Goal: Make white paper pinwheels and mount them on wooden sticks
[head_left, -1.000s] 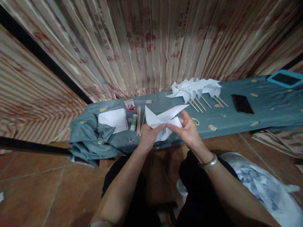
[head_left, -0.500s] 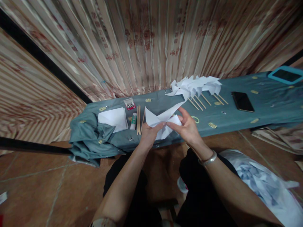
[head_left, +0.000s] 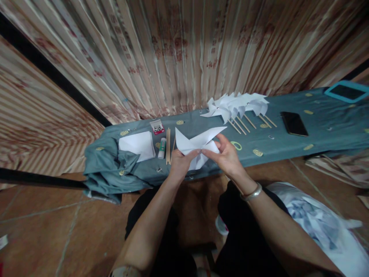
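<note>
A white paper pinwheel (head_left: 198, 141) is held above the near edge of the cloth-covered surface, its folded points spreading up and outward. My left hand (head_left: 182, 161) grips its left side, with the thumb near the centre. On the right side my right hand (head_left: 226, 156) is closed on the same pinwheel, its thumb pressing by the small pin at the middle. The fingers behind the paper are hidden. Just left of my hands lie thin wooden sticks (head_left: 168, 146), a glue stick (head_left: 162, 148) and a small open red box of pins (head_left: 157, 127).
Finished pinwheels (head_left: 238, 106) on sticks lie in a row at the back. White paper sheets (head_left: 137, 145) rest at the left. A phone (head_left: 294, 124), a blue-framed tablet (head_left: 347, 91) and a yellow-green ring (head_left: 236, 146) are to the right. A plastic bag (head_left: 319, 227) sits on the floor.
The pinwheel has turned slightly in my hands, and its upper points now open a little wider. Both hands keep their grip in nearly the same place.
</note>
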`<state>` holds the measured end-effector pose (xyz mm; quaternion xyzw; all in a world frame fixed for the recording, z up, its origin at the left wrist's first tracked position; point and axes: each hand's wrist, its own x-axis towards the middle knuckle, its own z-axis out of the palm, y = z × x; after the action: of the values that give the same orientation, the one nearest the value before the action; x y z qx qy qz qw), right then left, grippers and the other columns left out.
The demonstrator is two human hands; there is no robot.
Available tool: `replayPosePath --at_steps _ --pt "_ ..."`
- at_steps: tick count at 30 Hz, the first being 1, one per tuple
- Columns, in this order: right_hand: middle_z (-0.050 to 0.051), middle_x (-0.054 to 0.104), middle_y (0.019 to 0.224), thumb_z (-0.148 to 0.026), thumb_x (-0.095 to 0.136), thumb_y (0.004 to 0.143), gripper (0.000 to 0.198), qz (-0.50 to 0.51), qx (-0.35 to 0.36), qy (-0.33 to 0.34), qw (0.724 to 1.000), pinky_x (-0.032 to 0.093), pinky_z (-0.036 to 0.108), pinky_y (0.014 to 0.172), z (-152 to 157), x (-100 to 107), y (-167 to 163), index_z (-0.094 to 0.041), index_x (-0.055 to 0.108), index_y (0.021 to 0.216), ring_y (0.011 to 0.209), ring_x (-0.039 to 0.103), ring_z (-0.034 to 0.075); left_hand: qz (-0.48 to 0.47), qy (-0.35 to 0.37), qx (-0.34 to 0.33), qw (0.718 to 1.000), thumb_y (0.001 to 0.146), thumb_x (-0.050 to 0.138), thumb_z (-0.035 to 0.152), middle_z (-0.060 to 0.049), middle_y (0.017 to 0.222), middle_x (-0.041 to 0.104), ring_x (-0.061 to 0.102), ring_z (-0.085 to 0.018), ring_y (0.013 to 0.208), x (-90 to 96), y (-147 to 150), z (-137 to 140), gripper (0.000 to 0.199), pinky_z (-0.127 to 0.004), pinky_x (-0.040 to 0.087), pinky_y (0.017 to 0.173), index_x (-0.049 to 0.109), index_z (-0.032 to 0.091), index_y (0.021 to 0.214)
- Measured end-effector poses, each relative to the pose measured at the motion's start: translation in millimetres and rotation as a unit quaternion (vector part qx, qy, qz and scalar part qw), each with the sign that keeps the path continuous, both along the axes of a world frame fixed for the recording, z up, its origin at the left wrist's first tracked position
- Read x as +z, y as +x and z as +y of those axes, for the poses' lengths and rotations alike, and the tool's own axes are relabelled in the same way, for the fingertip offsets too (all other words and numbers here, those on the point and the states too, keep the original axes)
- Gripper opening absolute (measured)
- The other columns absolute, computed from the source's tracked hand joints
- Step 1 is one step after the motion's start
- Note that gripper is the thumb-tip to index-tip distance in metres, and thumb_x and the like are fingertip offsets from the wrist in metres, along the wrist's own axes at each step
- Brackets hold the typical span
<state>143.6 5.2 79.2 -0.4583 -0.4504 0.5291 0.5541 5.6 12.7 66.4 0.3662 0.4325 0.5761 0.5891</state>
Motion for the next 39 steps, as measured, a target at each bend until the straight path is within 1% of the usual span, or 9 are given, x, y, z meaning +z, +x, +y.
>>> replayPosePath --at_steps 6,11,16,19,22,26,33,39 --pt "-0.001 0.074 0.08 -0.039 0.085 0.056 0.074 -0.012 -0.002 -0.004 1.0 0.056 0.034 0.062 0.3 -0.3 0.5 -0.024 0.048 0.119 0.066 0.068 0.021 -0.008 0.017 0.009 1.0 0.051 0.087 0.027 -0.004 0.081 0.077 0.069 -0.018 0.071 0.5 0.5 -0.3 0.033 -0.032 0.055 0.074 0.076 0.015 0.08" --pt "0.0 0.074 0.08 -0.04 0.084 0.057 0.078 -0.034 -0.012 -0.003 0.999 0.056 0.035 0.063 0.8 -0.7 2.5 -0.023 0.047 0.124 0.065 0.068 0.021 0.016 0.012 0.012 1.0 0.051 0.087 0.031 -0.004 0.071 0.074 0.067 -0.017 0.066 0.0 0.4 -0.6 0.031 -0.029 0.054 0.068 0.072 0.013 0.072" --pt "0.0 0.073 0.081 -0.041 0.085 0.056 0.079 -0.023 -0.014 -0.002 1.0 0.057 0.035 0.065 1.2 -2.0 2.5 -0.022 0.047 0.123 0.067 0.068 0.021 0.021 0.014 0.024 0.999 0.051 0.087 0.029 -0.004 0.079 0.075 0.069 -0.019 0.073 2.0 1.8 -0.6 0.034 -0.031 0.056 0.074 0.073 0.014 0.078" --pt "0.0 0.073 0.082 -0.042 0.085 0.057 0.077 -0.026 -0.006 0.0 1.0 0.057 0.037 0.067 1.3 -3.4 2.9 -0.024 0.048 0.123 0.069 0.069 0.022 0.018 0.016 0.024 0.999 0.052 0.086 0.027 -0.004 0.079 0.075 0.07 -0.02 0.075 1.7 1.8 -0.5 0.032 -0.033 0.056 0.076 0.073 0.015 0.079" --pt "0.0 0.074 0.083 -0.042 0.084 0.059 0.074 -0.032 -0.004 0.0 0.999 0.058 0.038 0.068 1.5 -4.5 3.7 -0.025 0.049 0.122 0.069 0.069 0.022 0.024 0.006 0.025 0.999 0.053 0.086 0.026 -0.003 0.075 0.074 0.07 -0.02 0.074 -0.1 1.1 0.0 0.03 -0.032 0.056 0.074 0.073 0.014 0.077" --pt "0.0 0.074 0.081 -0.04 0.087 0.056 0.073 -0.027 -0.005 -0.001 1.0 0.058 0.038 0.07 2.2 -5.4 4.3 -0.025 0.051 0.118 0.07 0.07 0.023 0.036 -0.013 0.014 0.999 0.052 0.086 0.029 -0.004 0.071 0.073 0.069 -0.02 0.071 -2.0 0.4 1.2 0.03 -0.03 0.056 0.07 0.071 0.012 0.073" --pt "0.0 0.074 0.082 -0.039 0.087 0.054 0.072 -0.012 -0.001 -0.01 1.0 0.058 0.038 0.07 2.1 -4.7 3.0 -0.025 0.051 0.114 0.072 0.07 0.023 0.028 0.006 0.017 0.999 0.05 0.087 0.026 -0.004 0.08 0.075 0.07 -0.02 0.076 -3.1 0.1 2.9 0.036 -0.034 0.056 0.078 0.073 0.013 0.08" --pt "-0.001 0.074 0.081 -0.04 0.086 0.056 0.067 -0.018 0.001 -0.006 1.0 0.057 0.038 0.069 2.2 -5.7 3.2 -0.025 0.052 0.111 0.069 0.069 0.022 0.048 0.001 0.019 0.999 0.051 0.086 0.028 -0.003 0.074 0.074 0.069 -0.019 0.071 -2.5 -1.1 2.0 0.034 -0.031 0.057 0.072 0.072 0.013 0.077"
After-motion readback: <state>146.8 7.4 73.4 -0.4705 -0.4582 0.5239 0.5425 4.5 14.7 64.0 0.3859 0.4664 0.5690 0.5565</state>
